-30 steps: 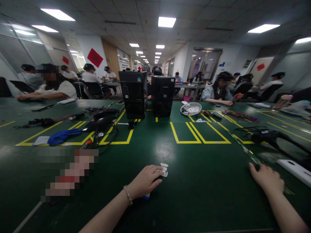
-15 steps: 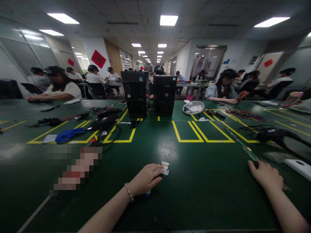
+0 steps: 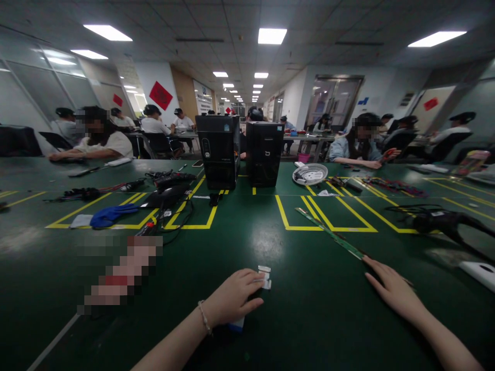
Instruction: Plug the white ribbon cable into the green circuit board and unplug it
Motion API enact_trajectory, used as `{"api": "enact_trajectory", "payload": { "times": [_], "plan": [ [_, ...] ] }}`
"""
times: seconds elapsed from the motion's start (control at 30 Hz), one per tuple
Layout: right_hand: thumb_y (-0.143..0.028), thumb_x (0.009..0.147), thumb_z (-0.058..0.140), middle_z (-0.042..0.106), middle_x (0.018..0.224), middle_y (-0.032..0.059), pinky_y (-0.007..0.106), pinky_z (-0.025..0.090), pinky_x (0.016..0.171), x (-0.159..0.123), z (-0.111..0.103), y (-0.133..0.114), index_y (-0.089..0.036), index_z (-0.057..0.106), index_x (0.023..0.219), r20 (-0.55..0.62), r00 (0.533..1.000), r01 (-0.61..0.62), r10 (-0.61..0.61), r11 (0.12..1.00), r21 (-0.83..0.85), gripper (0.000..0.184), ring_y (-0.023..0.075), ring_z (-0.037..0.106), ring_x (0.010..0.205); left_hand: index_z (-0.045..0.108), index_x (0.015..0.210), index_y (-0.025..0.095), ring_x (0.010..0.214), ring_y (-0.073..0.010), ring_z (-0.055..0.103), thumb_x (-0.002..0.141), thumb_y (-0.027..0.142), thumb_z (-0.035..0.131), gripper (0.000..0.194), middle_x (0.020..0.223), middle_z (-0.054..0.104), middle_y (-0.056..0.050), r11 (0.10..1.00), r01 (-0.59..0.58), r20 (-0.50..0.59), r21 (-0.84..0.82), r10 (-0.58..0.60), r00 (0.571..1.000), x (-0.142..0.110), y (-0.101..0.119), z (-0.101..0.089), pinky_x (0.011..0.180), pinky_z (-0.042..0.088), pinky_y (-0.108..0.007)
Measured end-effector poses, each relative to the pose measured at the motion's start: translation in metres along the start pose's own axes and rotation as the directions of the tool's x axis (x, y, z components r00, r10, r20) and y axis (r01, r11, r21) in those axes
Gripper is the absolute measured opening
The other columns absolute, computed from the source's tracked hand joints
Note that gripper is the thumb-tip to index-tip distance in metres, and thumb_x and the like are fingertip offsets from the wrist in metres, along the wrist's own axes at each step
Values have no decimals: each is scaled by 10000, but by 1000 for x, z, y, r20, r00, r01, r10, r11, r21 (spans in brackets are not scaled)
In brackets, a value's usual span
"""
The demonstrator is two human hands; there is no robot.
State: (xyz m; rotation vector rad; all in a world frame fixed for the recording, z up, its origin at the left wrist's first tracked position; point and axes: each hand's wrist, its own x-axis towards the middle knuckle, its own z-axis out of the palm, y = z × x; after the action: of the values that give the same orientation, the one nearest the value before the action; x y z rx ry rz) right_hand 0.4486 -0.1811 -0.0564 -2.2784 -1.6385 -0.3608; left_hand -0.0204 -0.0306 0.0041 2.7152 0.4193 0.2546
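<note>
Where yellow-taped table [image 3: 309, 324] fronts lit room [image 3: 386, 85], left hand [image 3: 236, 298] flattened on white piece [image 3: 264, 269], right hand [image 3: 394, 289], grip unclear, over green strip [image 3: 333, 235].

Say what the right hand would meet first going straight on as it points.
The right hand would likely meet the green strip, which runs ahead of it; whether they touch is unclear.

Office-style workroom: green worktable [image 3: 320, 324], computer towers [image 3: 217, 154], ceiling light panels [image 3: 272, 36].

The left hand [image 3: 236, 296] touches a white piece [image 3: 266, 276], the right hand [image 3: 396, 289] a green strip [image 3: 338, 238].
</note>
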Motion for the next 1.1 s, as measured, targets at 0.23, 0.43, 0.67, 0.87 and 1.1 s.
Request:
{"api": "enact_trajectory", "payload": {
  "times": [0.23,0.43,0.67,0.87,1.1],
  "plan": [
    [-510,948,348,489,1416,98,488,364,1091,30,-10,-95,-209,495,1372,223,912,251,-343,899,359,540,250,437,1315,547,1290,159,1194,-261,511,938,367,546,408,1332,561,-114,998,-10,58,62,7,998,11,22,-3,983,451,-387],
    [-353,977,362,516,1390,98,489,368,1086,55,6,-172,-214,505,1352,153,821,428,-550,771,472,425,223,454,1296,580,1239,131,1187,-263,520,916,340,590,384,1324,569,-129,996,-25,18,91,24,1000,29,28,6,996,442,-381],
    [-264,973,376,516,1389,93,470,355,1096,57,14,-193,-202,497,1349,115,783,482,-611,713,509,400,206,440,1299,636,1128,123,1099,-237,575,934,249,556,245,1178,654,-108,994,-6,-64,109,13,998,49,29,16,962,472,-362],
    [-250,961,398,520,1388,82,459,348,1102,58,7,-191,-200,525,1322,138,765,474,-629,694,542,387,200,428,1310,588,1238,134,1191,-235,543,926,249,560,333,1269,621,-102,999,19,-117,51,-13,993,50,29,29,1036,434,-388],
    [-238,946,410,532,1376,84,455,350,1099,48,-6,-193,-203,540,1307,162,748,456,-644,676,579,385,205,423,1315,519,1328,134,1278,-235,478,916,258,565,433,1370,553,-100,999,51,-95,-12,-52,994,40,28,33,1085,395,-400]
  ]
}}
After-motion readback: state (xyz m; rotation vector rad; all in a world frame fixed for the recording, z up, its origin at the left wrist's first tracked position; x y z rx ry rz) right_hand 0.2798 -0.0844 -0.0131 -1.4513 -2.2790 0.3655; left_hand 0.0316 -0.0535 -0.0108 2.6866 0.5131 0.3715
